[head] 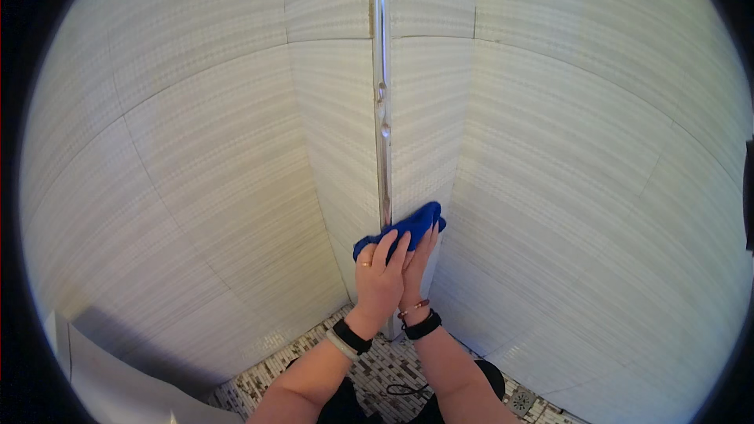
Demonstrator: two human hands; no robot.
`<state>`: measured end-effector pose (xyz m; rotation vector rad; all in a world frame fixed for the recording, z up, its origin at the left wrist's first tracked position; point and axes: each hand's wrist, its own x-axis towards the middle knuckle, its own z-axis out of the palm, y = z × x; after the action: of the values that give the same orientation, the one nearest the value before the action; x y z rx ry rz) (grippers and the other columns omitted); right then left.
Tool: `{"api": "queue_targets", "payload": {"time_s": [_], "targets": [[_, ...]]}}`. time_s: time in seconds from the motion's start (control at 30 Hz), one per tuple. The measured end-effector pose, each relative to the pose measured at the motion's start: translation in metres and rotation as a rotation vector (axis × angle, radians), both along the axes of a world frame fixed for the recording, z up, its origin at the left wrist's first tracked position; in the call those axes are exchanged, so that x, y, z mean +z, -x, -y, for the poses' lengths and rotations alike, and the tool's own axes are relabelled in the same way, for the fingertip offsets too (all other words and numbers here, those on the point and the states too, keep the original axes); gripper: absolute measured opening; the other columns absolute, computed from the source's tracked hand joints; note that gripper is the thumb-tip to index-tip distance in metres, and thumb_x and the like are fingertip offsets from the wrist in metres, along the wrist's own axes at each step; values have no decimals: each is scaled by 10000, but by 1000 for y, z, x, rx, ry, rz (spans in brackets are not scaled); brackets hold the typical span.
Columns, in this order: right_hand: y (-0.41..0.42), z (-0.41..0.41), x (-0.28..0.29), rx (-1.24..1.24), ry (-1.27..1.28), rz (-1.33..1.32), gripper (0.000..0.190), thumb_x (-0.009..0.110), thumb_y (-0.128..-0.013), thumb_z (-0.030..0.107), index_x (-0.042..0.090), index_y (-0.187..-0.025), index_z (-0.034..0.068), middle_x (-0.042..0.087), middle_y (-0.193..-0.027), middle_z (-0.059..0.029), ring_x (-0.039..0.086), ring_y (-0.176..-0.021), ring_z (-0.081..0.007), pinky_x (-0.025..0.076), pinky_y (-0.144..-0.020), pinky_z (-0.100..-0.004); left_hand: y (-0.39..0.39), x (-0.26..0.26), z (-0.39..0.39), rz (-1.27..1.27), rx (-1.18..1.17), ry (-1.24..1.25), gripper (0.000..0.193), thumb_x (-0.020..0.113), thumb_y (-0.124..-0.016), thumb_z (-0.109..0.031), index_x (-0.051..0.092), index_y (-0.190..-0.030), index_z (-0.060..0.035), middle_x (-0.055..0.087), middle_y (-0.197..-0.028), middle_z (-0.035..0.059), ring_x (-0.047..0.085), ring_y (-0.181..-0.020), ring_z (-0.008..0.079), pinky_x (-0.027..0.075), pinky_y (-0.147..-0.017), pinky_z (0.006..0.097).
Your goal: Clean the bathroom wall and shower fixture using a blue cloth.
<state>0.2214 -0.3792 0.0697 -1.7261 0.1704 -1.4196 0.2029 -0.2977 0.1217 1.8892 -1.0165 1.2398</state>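
Observation:
A bunched blue cloth (419, 222) lies against the projecting corner of a tiled wall column (425, 123). My left hand (380, 277) is on the cloth at the corner's left side, fingers bent over it. Beside it, my right hand (416, 268) presses the cloth to the column's right face with its fingers stretched upward. Part of the cloth is hidden under both hands. A shiny metal edge trim (382, 53) runs down the corner into the cloth, with a few drop-like marks (385, 129) along it.
Ribbed pale wall tiles (224, 147) spread to both sides of the column. Below is a mosaic floor (386, 374) with a square drain (521, 402) at the lower right. A smooth white curved fixture (135, 383) stands at the lower left. A dark cord loop (406, 389) shows between my forearms.

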Motion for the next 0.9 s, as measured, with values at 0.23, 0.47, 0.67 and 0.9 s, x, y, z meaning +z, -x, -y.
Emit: {"api": "queue_targets", "payload": {"time_s": [0.23,0.47,0.67,0.9], "targets": [[7,-3,-4,-33,-8,-70,535,371,-979,255,237,-1420,-17,247,-1440,-259,238,-1326,-412,222,-1087,-452,24,11,-9,-211,-85,-100,362,567,-849,-102,553,-1205,-36,477,-1260,163,497,-1007,358,427,-869,427],[-22,50,121,-231,397,158,552,388,-990,281,238,-1409,-47,247,-1426,-289,264,-1308,-413,229,-1084,-426,20,107,13,-134,-329,63,413,485,-896,-102,451,-1298,-14,383,-1332,234,398,-1190,405,320,-1013,446],[-53,73,242,-254,455,323,518,400,-984,248,268,-1389,-48,242,-1430,-276,282,-1303,-404,270,-1074,-423,10,174,26,43,-499,173,433,440,-917,-116,400,-1326,20,327,-1378,269,335,-1272,406,269,-1057,449],[-32,67,249,-18,231,339,419,386,-979,161,330,-1362,2,285,-1414,-234,320,-1287,-389,287,-1070,-413,7,157,46,-57,-496,176,472,439,-918,-122,352,-1354,36,281,-1407,294,304,-1295,428,267,-1057,461]]}}
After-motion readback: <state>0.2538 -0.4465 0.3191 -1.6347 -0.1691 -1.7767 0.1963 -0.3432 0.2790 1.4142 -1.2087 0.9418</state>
